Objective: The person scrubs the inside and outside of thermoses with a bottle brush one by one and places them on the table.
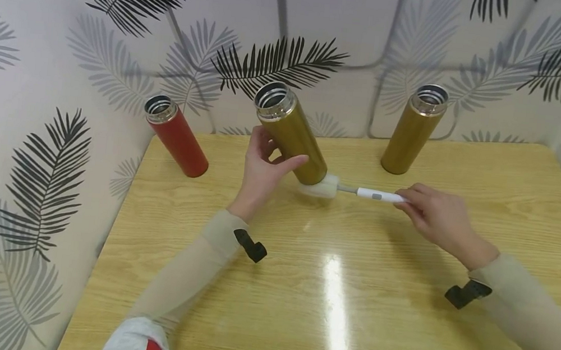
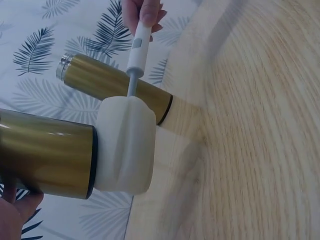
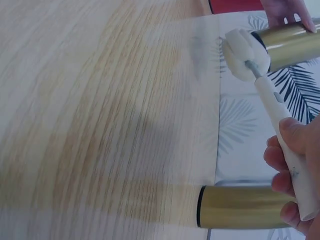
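My left hand (image 1: 266,168) grips a gold bottle (image 1: 296,137) without a lid, its mouth up and its base raised off the table. In my right hand (image 1: 436,215) is the white handle of a bottle brush (image 1: 377,195), held between thumb and curled fingers. The brush's pale sponge head (image 2: 125,145) lies against the underside of the gold bottle, as the left wrist view shows. From the right wrist view, the sponge head (image 3: 245,54) meets the bottle's dark base rim, with the handle slanting down to my right hand (image 3: 300,165).
A second lidless gold bottle (image 1: 413,131) stands at the back right of the wooden table (image 1: 257,308). At the back left stands a lidless red bottle (image 1: 178,140). Behind the table rises a wall covering (image 1: 345,29) with a leaf print.
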A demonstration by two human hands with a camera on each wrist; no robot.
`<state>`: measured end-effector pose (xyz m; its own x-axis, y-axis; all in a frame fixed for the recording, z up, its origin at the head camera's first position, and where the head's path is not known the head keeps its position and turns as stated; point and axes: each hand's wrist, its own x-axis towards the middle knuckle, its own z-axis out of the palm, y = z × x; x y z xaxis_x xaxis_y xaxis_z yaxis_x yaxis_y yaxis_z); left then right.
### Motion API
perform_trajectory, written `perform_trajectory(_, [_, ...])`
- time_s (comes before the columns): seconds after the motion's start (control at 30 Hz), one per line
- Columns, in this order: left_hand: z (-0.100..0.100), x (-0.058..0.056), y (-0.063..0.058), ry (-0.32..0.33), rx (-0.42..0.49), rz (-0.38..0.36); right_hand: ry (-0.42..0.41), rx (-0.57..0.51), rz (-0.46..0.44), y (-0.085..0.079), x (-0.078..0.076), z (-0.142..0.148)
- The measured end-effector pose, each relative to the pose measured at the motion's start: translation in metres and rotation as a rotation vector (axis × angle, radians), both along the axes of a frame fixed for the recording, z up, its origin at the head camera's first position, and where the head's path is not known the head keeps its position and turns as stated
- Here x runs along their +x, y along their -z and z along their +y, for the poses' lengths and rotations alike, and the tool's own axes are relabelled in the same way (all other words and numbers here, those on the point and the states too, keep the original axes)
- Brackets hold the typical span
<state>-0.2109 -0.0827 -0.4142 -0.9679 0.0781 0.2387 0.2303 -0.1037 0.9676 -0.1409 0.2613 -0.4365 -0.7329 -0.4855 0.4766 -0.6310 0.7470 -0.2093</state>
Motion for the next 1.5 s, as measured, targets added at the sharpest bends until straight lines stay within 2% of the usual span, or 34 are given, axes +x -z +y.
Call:
perform_trajectory(0.23, [0.003,0.006,-0.004,0.050,0.038,0.003,0.044,-0.041,0.023,0.000,-0.005,0.009])
perform_trajectory(0.33, [0.007,0.008,-0.005,0.061,0.044,0.028,0.029,-0.073,0.019,0.002,-0.006,0.006])
perform_trajectory(0.53, [0.009,0.006,-0.003,0.035,-0.001,0.054,-0.010,-0.097,-0.006,0.006,-0.003,-0.003])
perform_trajectory(0.83, [-0.007,-0.001,0.001,-0.075,-0.020,0.011,-0.022,-0.024,-0.017,0.006,-0.002,0.003])
perform_trajectory(1.1, [-0.043,-0.012,0.014,-0.221,-0.135,-0.045,-0.003,-0.011,-0.060,0.008,0.004,0.020])
perform_trajectory(1.3, [-0.069,-0.024,0.026,-0.305,-0.145,-0.100,-0.005,-0.026,-0.051,0.010,0.008,0.028])
perform_trajectory(1.5, [-0.084,-0.031,0.038,-0.400,-0.158,-0.136,-0.006,-0.035,-0.053,0.014,0.008,0.032])
